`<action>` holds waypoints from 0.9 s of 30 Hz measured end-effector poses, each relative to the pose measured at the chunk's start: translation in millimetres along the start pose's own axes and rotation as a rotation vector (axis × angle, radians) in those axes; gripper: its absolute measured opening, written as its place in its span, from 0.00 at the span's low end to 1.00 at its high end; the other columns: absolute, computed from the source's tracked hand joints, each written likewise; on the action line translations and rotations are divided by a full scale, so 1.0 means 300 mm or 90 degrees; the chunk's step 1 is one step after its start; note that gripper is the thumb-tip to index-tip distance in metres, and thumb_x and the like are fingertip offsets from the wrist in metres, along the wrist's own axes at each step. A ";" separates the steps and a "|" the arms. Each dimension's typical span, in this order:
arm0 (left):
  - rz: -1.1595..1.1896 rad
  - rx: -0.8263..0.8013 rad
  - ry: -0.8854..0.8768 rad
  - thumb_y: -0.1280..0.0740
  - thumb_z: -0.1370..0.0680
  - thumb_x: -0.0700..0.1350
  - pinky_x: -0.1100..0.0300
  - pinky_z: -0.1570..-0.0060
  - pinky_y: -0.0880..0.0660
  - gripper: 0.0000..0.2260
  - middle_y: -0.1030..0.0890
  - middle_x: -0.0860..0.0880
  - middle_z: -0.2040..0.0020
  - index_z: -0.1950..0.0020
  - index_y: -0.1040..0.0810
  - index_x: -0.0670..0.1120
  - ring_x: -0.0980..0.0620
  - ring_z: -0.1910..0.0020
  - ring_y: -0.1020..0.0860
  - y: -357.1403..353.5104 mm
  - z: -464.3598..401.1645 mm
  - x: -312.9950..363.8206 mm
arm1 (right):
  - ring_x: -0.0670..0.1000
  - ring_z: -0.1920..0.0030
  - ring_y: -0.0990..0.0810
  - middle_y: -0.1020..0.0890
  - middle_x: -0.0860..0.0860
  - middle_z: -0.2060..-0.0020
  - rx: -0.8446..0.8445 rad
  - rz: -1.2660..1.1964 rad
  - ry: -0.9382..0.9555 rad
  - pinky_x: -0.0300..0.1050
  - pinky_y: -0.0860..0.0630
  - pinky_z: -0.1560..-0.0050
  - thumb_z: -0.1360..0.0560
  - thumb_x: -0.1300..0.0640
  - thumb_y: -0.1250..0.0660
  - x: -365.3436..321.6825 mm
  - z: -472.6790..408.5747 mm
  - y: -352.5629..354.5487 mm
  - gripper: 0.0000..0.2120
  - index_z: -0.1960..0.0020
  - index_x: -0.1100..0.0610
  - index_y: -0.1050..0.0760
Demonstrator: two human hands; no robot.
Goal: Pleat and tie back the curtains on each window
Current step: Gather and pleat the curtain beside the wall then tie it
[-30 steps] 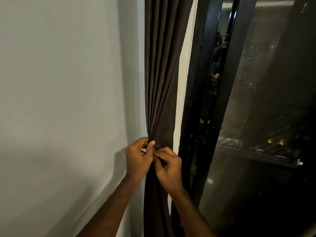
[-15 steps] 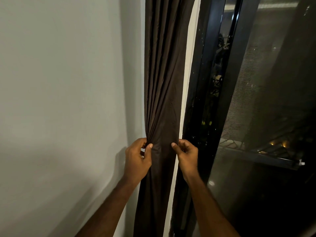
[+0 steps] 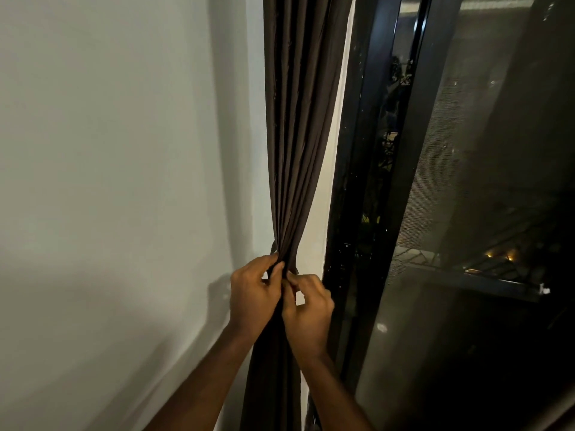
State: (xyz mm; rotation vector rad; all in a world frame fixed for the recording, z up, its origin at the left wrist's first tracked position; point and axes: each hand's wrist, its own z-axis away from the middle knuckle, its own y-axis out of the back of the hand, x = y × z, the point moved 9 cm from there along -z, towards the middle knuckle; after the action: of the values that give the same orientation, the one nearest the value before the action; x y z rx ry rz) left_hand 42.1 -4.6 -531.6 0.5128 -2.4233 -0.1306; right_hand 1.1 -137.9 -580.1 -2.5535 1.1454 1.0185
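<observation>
Pale wall [image 3: 109, 181], dark window [image 3: 466, 213]: your left hand [image 3: 253, 293], right hand [image 3: 308, 312] pinch gathered curtain [image 3: 295, 150]; keep pleats even, tight.

A room in a home at night — a plain white wall [image 3: 109, 181] fills the left of the frame, a dark brown curtain [image 3: 295, 135] hangs at centre, and a black-framed window [image 3: 367, 150] with an insect screen [image 3: 482, 135] on the right shows darkness and small outdoor lights.
</observation>
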 end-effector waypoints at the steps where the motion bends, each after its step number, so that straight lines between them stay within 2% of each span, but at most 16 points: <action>1: 0.018 -0.006 0.004 0.27 0.24 0.35 0.67 0.60 0.20 0.07 0.14 0.50 0.55 0.47 0.14 0.41 0.57 0.58 0.17 -0.001 0.002 -0.002 | 0.45 0.54 0.18 0.18 0.43 0.56 -0.001 -0.008 -0.008 0.57 0.20 0.54 0.23 0.62 0.29 0.010 -0.001 -0.004 0.07 0.47 0.53 0.16; 6: 0.078 -0.018 0.034 0.28 0.23 0.38 0.64 0.59 0.18 0.05 0.14 0.54 0.57 0.49 0.14 0.43 0.59 0.58 0.16 0.005 0.001 -0.023 | 0.47 0.54 0.18 0.18 0.44 0.55 -0.023 -0.036 -0.024 0.56 0.19 0.54 0.21 0.58 0.31 0.021 0.004 -0.022 0.07 0.47 0.53 0.16; 9: 0.101 -0.024 0.067 0.24 0.25 0.42 0.63 0.60 0.18 0.04 0.14 0.57 0.58 0.51 0.14 0.46 0.57 0.58 0.16 0.001 0.010 -0.018 | 0.48 0.56 0.18 0.20 0.43 0.57 -0.047 -0.044 -0.033 0.56 0.19 0.55 0.21 0.62 0.31 0.013 0.006 -0.043 0.08 0.47 0.52 0.17; 12: 0.102 -0.005 0.092 0.24 0.26 0.41 0.60 0.61 0.19 0.04 0.15 0.57 0.61 0.54 0.15 0.49 0.56 0.61 0.16 0.012 0.003 -0.024 | 0.47 0.54 0.17 0.18 0.43 0.55 -0.083 -0.086 -0.005 0.52 0.17 0.52 0.23 0.67 0.31 -0.022 -0.001 -0.048 0.11 0.47 0.54 0.16; 14: 0.073 0.001 0.082 0.25 0.25 0.40 0.57 0.62 0.19 0.03 0.16 0.56 0.62 0.55 0.15 0.47 0.56 0.62 0.17 0.020 -0.012 -0.037 | 0.45 0.52 0.17 0.17 0.43 0.54 -0.115 -0.110 0.019 0.46 0.17 0.52 0.24 0.70 0.31 -0.041 -0.008 -0.048 0.13 0.46 0.57 0.15; 17: 0.044 -0.008 0.072 0.26 0.24 0.39 0.55 0.62 0.18 0.01 0.16 0.53 0.61 0.54 0.15 0.43 0.55 0.62 0.17 0.021 -0.021 -0.059 | 0.45 0.49 0.17 0.16 0.45 0.52 -0.162 -0.098 0.030 0.47 0.18 0.49 0.25 0.70 0.32 -0.033 -0.018 -0.065 0.14 0.46 0.56 0.14; 20: 0.043 -0.017 0.071 0.30 0.23 0.44 0.54 0.62 0.18 0.06 0.16 0.51 0.59 0.50 0.16 0.42 0.54 0.61 0.17 0.022 -0.017 -0.074 | 0.47 0.49 0.17 0.15 0.45 0.52 -0.226 -0.135 0.026 0.46 0.19 0.47 0.25 0.71 0.32 -0.039 -0.018 -0.088 0.14 0.47 0.57 0.14; 22: 0.049 -0.028 0.070 0.32 0.22 0.46 0.54 0.61 0.18 0.10 0.16 0.51 0.58 0.48 0.17 0.41 0.54 0.59 0.17 0.024 -0.013 -0.077 | 0.46 0.50 0.16 0.14 0.44 0.54 -0.188 -0.155 -0.012 0.42 0.20 0.48 0.25 0.69 0.30 -0.029 -0.040 -0.055 0.12 0.49 0.56 0.13; 24: 0.052 -0.037 0.068 0.32 0.22 0.47 0.54 0.62 0.18 0.11 0.16 0.50 0.57 0.48 0.17 0.41 0.53 0.58 0.17 0.028 -0.008 -0.074 | 0.46 0.53 0.17 0.15 0.44 0.57 -0.077 -0.138 -0.081 0.36 0.22 0.52 0.26 0.69 0.28 0.030 -0.076 0.006 0.11 0.52 0.55 0.14; 26: 0.057 -0.036 0.067 0.32 0.22 0.48 0.55 0.62 0.18 0.11 0.16 0.50 0.56 0.47 0.17 0.41 0.53 0.58 0.17 0.034 -0.003 -0.072 | 0.46 0.54 0.18 0.16 0.44 0.57 -0.002 -0.084 -0.140 0.42 0.20 0.56 0.27 0.68 0.27 0.097 -0.115 0.045 0.10 0.54 0.53 0.16; 27: 0.058 -0.035 0.066 0.32 0.22 0.48 0.55 0.62 0.18 0.12 0.16 0.50 0.55 0.47 0.17 0.41 0.53 0.57 0.17 0.039 -0.001 -0.071 | 0.47 0.53 0.19 0.17 0.44 0.55 -0.004 -0.054 -0.168 0.46 0.19 0.55 0.26 0.65 0.26 0.126 -0.134 0.044 0.10 0.53 0.51 0.18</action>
State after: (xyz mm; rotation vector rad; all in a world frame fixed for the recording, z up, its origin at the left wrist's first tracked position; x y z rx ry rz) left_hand 53.6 14.6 -541.0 0.3750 -2.3308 -0.1275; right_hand 30.4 -185.7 -572.5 -2.3598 0.9577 1.2914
